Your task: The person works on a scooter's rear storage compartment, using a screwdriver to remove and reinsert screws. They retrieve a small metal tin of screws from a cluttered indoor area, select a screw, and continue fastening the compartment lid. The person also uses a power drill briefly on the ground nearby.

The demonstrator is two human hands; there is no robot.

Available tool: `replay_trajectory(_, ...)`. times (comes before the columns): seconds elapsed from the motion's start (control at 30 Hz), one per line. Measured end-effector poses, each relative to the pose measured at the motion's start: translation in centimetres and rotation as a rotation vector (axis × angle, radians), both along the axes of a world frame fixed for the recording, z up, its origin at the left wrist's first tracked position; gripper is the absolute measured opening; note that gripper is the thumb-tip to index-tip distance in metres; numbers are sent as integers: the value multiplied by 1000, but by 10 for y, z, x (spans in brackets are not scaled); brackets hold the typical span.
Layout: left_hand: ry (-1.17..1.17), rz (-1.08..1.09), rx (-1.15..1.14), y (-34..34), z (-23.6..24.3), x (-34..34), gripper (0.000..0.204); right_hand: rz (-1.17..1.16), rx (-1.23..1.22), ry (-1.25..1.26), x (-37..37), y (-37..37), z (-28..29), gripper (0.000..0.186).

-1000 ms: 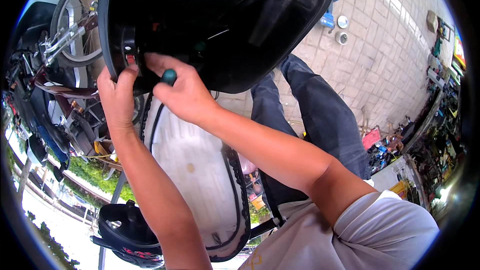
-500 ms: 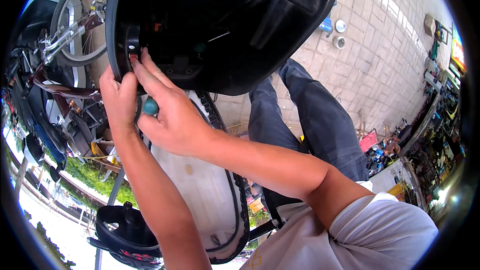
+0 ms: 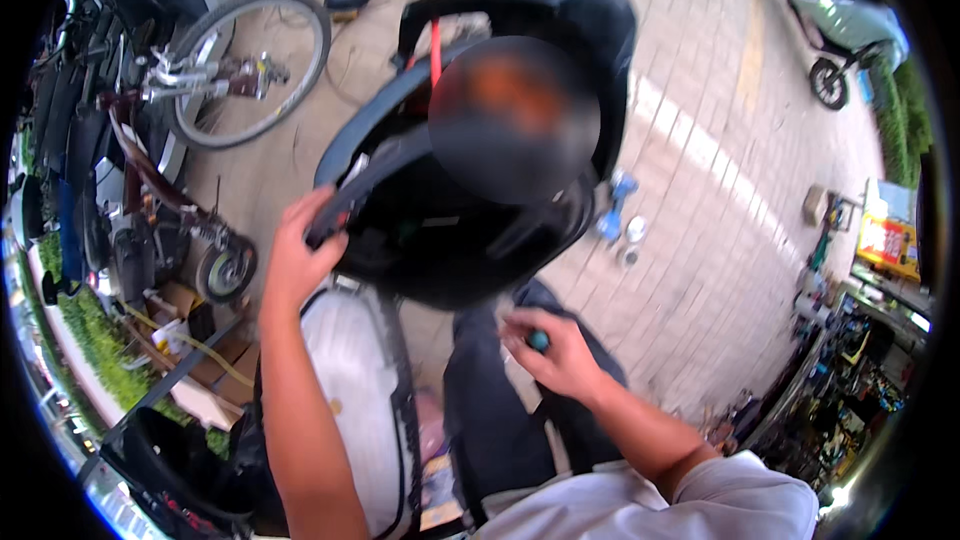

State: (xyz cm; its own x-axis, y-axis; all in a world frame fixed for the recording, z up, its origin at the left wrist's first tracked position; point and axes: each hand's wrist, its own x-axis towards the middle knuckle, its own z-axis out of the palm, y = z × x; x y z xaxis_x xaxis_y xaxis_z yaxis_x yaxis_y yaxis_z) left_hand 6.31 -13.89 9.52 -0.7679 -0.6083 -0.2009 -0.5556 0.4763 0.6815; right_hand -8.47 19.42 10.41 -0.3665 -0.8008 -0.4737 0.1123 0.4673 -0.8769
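A large hollow black plastic shell (image 3: 420, 270), shaped like a scooter's body part, stands tilted in front of me. My left hand (image 3: 305, 250) grips its left rim, thumb inside and fingers outside. My right hand (image 3: 555, 352) is apart from the shell, above my thighs, and closed around a teal-handled screwdriver (image 3: 538, 341). Only the rounded end of its handle shows clearly. Inside, the shell is too dark to make out much, and a round blurred patch covers its far part. A red strap (image 3: 436, 52) shows behind the left rim.
A long pale seat base (image 3: 345, 370) with a black edge lies below my left hand. Left are a bicycle wheel (image 3: 318, 40) and parked two-wheelers. Small blue items (image 3: 612, 210) lie on the paving, right of the shell. Cluttered tools (image 3: 860, 380) line the right side.
My right hand has come off the shell's left rim and moved right and down with the screwdriver. My left hand stays on the rim. More of the shell and ground shows.
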Motion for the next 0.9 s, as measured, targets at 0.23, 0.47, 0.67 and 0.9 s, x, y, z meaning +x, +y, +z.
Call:
replay_trajectory(0.23, 199, 347, 648, -9, 0, 29, 47, 193, 345, 629, -71, 114, -38, 35)
replay_trajectory(0.47, 55, 308, 659, -35, -17, 31, 31, -148, 128, 644, -168, -101, 70, 22)
replay_trajectory(0.67, 109, 177, 639, -54, -30, 27, 18, 295, 290, 807, -188, -269, 53, 40)
replay_trajectory(0.9, 254, 235, 590, -58, -36, 46, 16, 684, 186, 647, -117, -329, 74, 25)
